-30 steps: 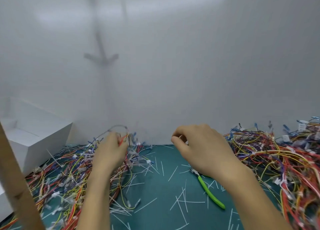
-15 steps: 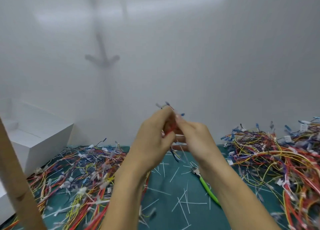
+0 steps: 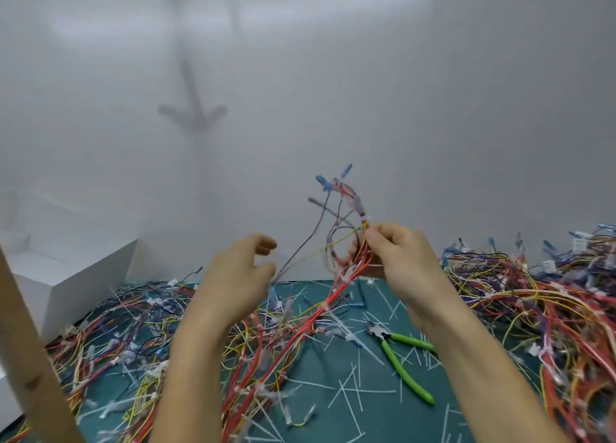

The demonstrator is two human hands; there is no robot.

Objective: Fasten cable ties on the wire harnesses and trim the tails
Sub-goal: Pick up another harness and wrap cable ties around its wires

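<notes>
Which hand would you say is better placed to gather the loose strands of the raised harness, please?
Probably the left hand: it holds nothing and hovers beside the loose strands, while the right hand grips the harness.

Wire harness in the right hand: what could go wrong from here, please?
1. The wire harness, pinched only by the right hand, trails down into the left pile; pulling may snag and drag other harnesses along.
2. The left hand is open and holds nothing, so the loose ends above may splay.
3. The green cutters lie among cut tails beside the right forearm, which could knock them.
</notes>
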